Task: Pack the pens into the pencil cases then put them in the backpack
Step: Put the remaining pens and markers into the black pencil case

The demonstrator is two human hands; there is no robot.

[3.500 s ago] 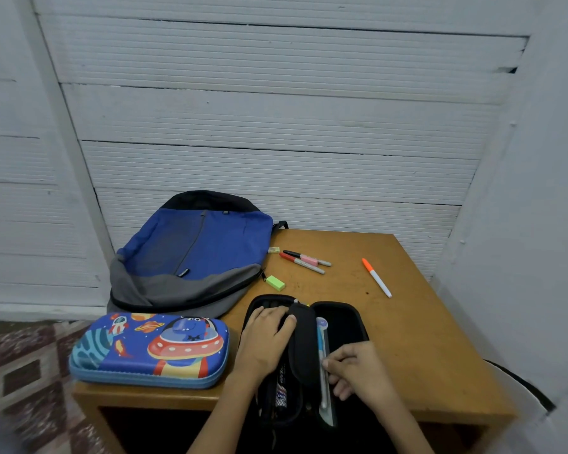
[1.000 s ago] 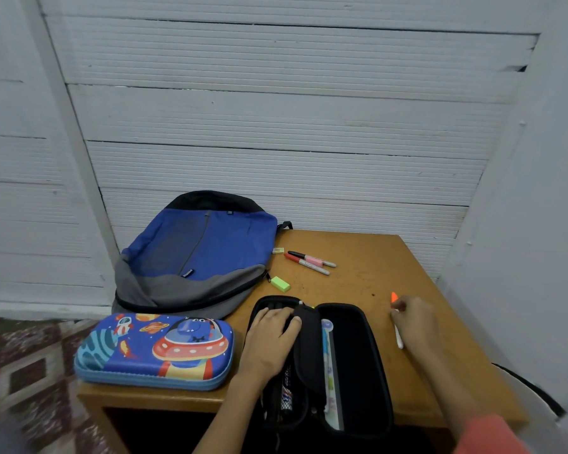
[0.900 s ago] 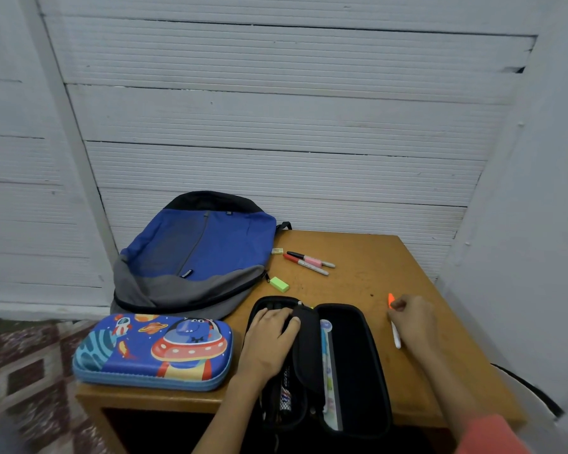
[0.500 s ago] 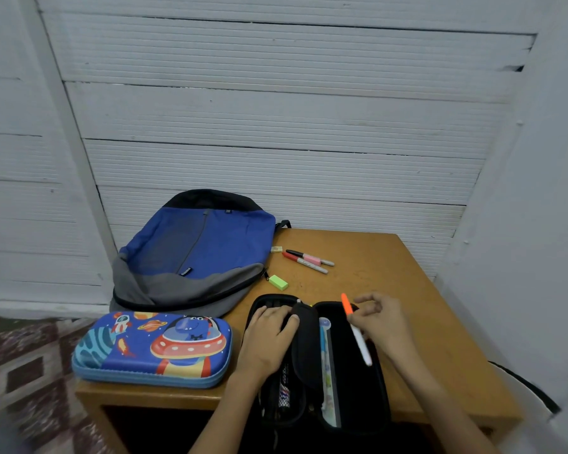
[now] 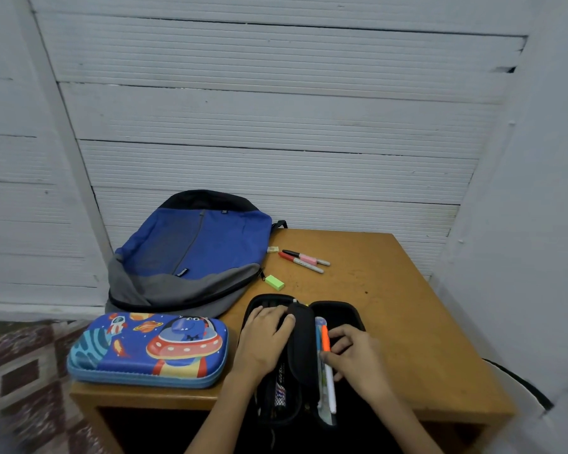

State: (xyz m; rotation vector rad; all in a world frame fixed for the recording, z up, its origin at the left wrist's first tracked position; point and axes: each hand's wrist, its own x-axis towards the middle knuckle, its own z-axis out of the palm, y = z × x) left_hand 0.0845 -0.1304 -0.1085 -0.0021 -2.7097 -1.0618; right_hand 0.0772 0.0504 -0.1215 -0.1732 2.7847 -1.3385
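Desk [image 5: 391, 290]: right grip [image 5: 358, 355] around orange pen [image 5: 325, 340].

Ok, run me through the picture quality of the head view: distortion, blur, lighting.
Head view: the wide-angle lens bows the wall planks; the floor at lower left is smeared; the light is dim and even, with no glare; the inside of the black pencil case sinks into shadow; the orange pen reads crisp.

A wooden counter [image 5: 391, 309] stood against a white ribbed wall [image 5: 259, 126]. A plain white wall [image 5: 538, 224] rose at right; patterned floor tiles [image 5: 20, 371] showed at left.
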